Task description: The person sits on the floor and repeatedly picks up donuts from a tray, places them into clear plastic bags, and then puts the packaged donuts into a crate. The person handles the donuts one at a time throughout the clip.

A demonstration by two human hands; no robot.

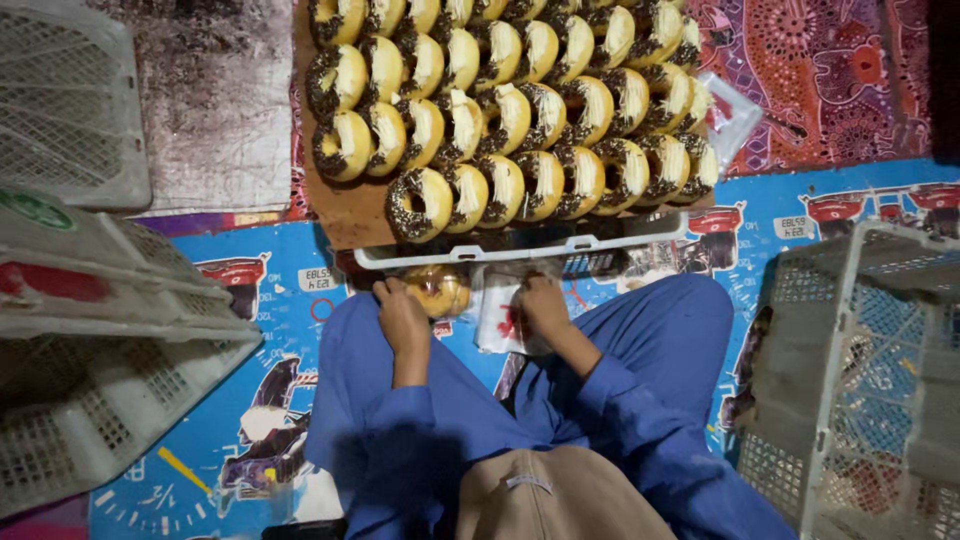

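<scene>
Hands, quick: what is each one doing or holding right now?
Left hand: closed on a bagged doughnut.
Right hand: gripping the clear plastic bag; how tightly, I cannot tell.

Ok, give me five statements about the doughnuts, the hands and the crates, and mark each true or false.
1. The doughnuts lie in overlapping rows on a board. True.
2. The left hand is beside a doughnut in a clear bag. True.
3. The right hand holds a knife. False: it rests on a clear plastic bag.
4. The doughnuts are plain, without topping. False: each has dark sprinkles on part and pale icing on the rest.
5. Plastic crates stand on both sides of the person. True.
</scene>
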